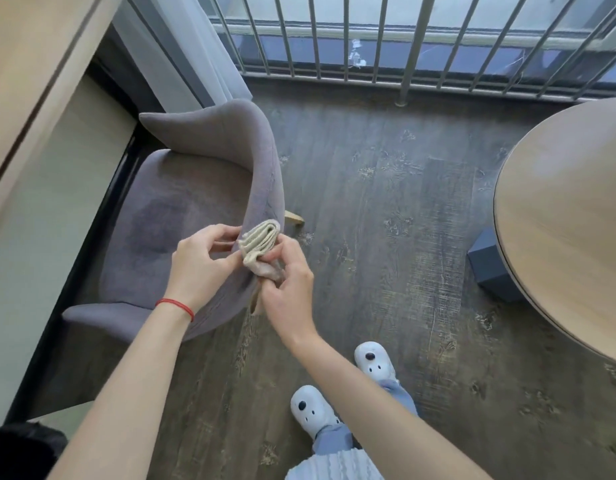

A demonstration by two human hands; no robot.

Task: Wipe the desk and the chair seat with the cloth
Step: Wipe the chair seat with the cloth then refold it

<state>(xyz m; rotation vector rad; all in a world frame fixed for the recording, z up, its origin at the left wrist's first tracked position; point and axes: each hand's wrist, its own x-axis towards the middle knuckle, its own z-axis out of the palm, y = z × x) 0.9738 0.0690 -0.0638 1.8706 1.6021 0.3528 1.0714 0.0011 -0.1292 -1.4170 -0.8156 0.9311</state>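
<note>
cloth (259, 249): folded into a wad, held at frame centre, over the chair back edge
left hand (199, 265): pinched on the cloth's side
right hand (288, 289): closed under the cloth
chair seat (168, 223): at 9 o'clock, darker patch seen, wiping judged unfinished
desk (569, 216): at 3 o'clock, wiped or not cannot be told

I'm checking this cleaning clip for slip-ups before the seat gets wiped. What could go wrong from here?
1. The cloth is folded small and pinched only by the fingertips of the left hand and right hand; a loose grip might drop it on the floor.
2. The chair seat shows a darker patch; if that is damp, wiping may spread it.
3. The chair back curves around the seat, so the far edge may be missed.
</note>
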